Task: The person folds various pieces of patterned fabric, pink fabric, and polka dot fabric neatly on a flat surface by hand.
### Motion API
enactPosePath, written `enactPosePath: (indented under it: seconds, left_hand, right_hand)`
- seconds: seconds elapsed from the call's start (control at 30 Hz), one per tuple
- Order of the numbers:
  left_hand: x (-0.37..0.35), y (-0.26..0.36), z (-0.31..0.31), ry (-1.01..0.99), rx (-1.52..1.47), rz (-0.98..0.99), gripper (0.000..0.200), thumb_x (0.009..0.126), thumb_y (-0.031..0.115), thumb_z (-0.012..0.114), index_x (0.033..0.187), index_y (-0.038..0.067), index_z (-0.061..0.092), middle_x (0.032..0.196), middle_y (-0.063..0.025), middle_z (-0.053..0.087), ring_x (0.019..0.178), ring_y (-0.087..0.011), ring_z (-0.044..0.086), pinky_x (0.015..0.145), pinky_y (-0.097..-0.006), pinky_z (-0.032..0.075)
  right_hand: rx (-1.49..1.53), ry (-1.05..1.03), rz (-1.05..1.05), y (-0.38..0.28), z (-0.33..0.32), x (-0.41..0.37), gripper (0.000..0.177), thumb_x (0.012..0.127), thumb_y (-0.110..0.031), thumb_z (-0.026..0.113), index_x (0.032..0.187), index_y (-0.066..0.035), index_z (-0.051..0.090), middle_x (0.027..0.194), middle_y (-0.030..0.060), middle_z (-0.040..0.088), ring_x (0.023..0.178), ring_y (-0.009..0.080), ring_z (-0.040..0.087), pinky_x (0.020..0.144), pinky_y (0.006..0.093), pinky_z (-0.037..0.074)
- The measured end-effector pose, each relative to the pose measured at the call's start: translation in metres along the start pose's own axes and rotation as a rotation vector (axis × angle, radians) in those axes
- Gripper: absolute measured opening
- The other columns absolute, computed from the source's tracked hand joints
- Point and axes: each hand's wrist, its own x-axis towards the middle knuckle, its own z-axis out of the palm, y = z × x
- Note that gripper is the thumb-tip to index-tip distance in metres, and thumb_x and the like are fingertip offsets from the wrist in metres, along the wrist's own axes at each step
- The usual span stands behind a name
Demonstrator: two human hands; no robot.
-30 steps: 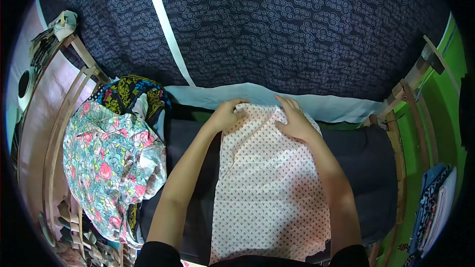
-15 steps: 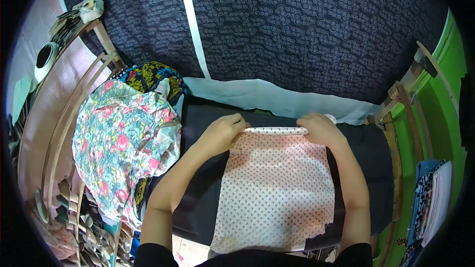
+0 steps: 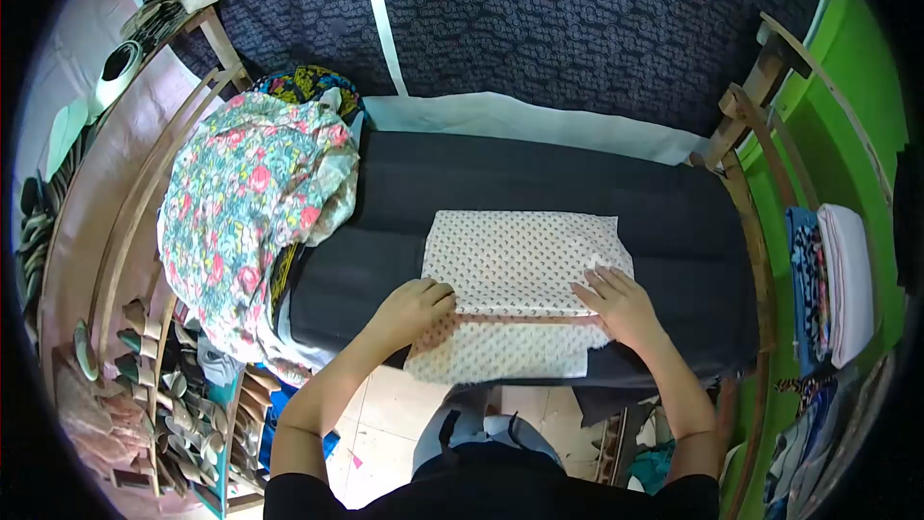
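Note:
A white fabric piece (image 3: pixel 525 260) with a small dark print lies on the black-covered board (image 3: pixel 539 169), folded over on itself. Its folded edge runs crosswise, and a paler layer sticks out below it toward my body. At the left end of that edge is my left hand (image 3: pixel 414 310), fingers closed on the fabric. My right hand (image 3: pixel 621 303) rests on the fabric's right side, its fingers spread and flat on the printed layer.
A heap of floral cloth (image 3: pixel 250 183) sits on the board's left end. Wooden rails (image 3: pixel 135 221) stand at the left, with many shoe forms (image 3: pixel 183 414) below. Folded cloths (image 3: pixel 845 279) hang at the right. A dark patterned curtain (image 3: pixel 577 29) covers the back.
Both hands have come down toward my body, bringing the fabric's far edge over into a fold. The right fingers now lie spread on it. The view has shifted, showing more floor.

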Motion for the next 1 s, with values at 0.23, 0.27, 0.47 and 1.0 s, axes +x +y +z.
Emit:
enactPosePath:
  seconds: [0.23,0.27,0.47,1.0]
  left_hand:
    - [-0.036,0.054,-0.022,0.013,0.1,-0.015,0.02,0.071,0.011,0.054,0.089,0.005,0.058,0.102,-0.0034,0.059,0.09,-0.0198,0.056,0.075,-0.0295,0.047]
    - [-0.04,0.063,-0.023,0.022,0.104,-0.005,0.018,0.071,0.011,0.055,0.087,0.006,0.057,0.098,-0.0031,0.058,0.086,-0.0195,0.055,0.073,-0.0295,0.046]
    - [-0.077,0.1,0.018,-0.097,0.038,-0.036,0.009,0.071,0.012,0.055,0.079,0.008,0.054,0.079,-0.0033,0.049,0.076,-0.0196,0.05,0.067,-0.0301,0.044]
    - [0.045,0.086,0.077,0.054,0.012,-0.297,0.045,0.087,0.027,0.043,0.126,0.005,0.042,0.135,-0.0148,0.036,0.126,-0.0308,0.032,0.102,-0.0494,0.023]
  right_hand:
    - [-0.012,0.054,0.031,-0.039,-0.029,-0.044,0.041,0.072,-0.007,0.051,0.112,-0.012,0.058,0.114,0.0146,0.056,0.108,0.0287,0.052,0.093,0.0397,0.04]
    - [-0.002,0.04,0.035,-0.047,-0.033,-0.052,0.041,0.072,-0.007,0.051,0.112,-0.012,0.058,0.115,0.0147,0.055,0.108,0.0289,0.052,0.094,0.04,0.039]
    - [0.139,-0.145,0.119,-0.086,0.004,-0.1,0.049,0.072,-0.003,0.051,0.12,-0.014,0.053,0.124,0.016,0.049,0.12,0.0326,0.04,0.099,0.0502,0.029]
    - [0.435,0.176,0.44,-0.094,0.011,0.025,0.046,0.089,-0.027,0.04,0.132,-0.009,0.038,0.141,0.0158,0.024,0.132,0.0337,0.018,0.107,0.0527,0.006]
